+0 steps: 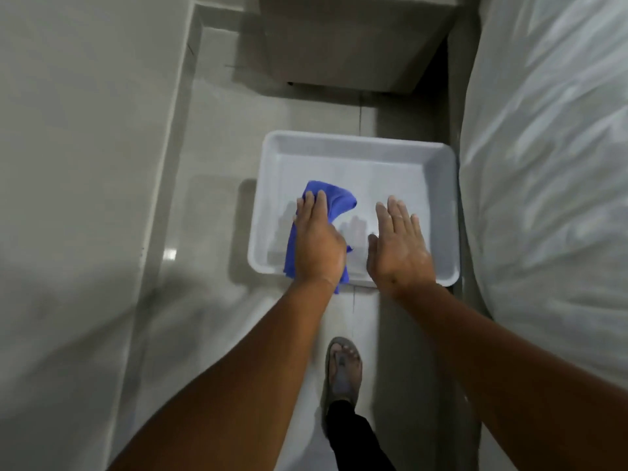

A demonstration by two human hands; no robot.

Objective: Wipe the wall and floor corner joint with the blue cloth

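The blue cloth (334, 200) hangs crumpled from my left hand (317, 243), which grips it above the left half of a white plastic tray (356, 142). Part of the cloth sticks out past my fingers and part hangs below my wrist. My right hand (397, 246) hovers beside it over the tray, flat, fingers apart, holding nothing. The wall and floor corner joint (170, 185) runs along the left, where the grey wall (78, 130) meets the tiled floor (210, 158) at a skirting strip.
The tray stands on the floor in a narrow aisle. A bed with white plastic-covered bedding (550, 164) fills the right side. A grey cabinet (353, 39) stands at the far end. My sandalled foot (342, 368) is on the floor below the tray.
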